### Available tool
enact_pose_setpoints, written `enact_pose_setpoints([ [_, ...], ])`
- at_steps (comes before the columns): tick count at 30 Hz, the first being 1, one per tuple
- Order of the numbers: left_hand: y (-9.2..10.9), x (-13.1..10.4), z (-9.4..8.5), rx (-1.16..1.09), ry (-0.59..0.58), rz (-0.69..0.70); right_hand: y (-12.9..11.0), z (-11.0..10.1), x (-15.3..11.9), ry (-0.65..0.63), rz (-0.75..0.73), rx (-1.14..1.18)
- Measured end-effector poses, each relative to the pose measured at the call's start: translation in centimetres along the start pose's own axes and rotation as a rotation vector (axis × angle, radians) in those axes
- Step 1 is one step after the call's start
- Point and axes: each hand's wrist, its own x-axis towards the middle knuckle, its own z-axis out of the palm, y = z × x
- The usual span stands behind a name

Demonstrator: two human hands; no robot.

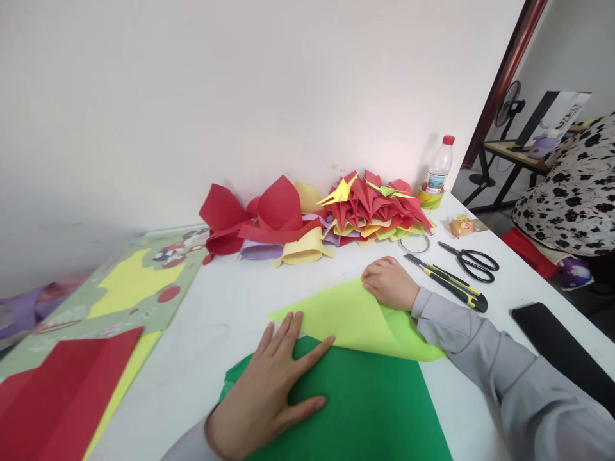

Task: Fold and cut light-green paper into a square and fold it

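A light green sheet of paper (341, 317), partly folded over, lies across the top of a dark green sheet (365, 403) on the white table. My left hand (278, 384) rests flat with fingers spread, its fingertips on the lower left edge of the light green paper and its palm over the dark green one. At the upper corner of the light green paper, my right hand (389, 282) is closed, gripping the paper's edge. The folded part near my right wrist is partly hidden by the sleeve.
Folded red paper pieces (273, 214) and a pile of paper cranes (375, 202) sit against the wall. On the right are a utility knife (451, 285), scissors (473, 261), a bottle (438, 173), a wrapped snack (462, 225) and a black object (562, 346). Red paper (67, 390) lies left.
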Motion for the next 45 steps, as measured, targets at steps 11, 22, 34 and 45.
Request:
enact_pose_setpoints([
  [11,3.5,0.7,-0.2,-0.017,0.065,0.049,0.2,0.1,0.0,-0.008,0.002,0.006],
  [22,4.6,1.1,-0.6,-0.109,0.016,0.069,0.2,0.2,0.2,-0.017,0.01,-0.006],
  [34,6.1,2.0,-1.1,0.003,0.04,0.128,0.1,0.4,0.3,-0.043,0.007,-0.034],
  [45,8.1,2.4,-0.1,0.083,0.126,0.095,-0.2,-0.4,0.4,-0.089,0.01,-0.046],
])
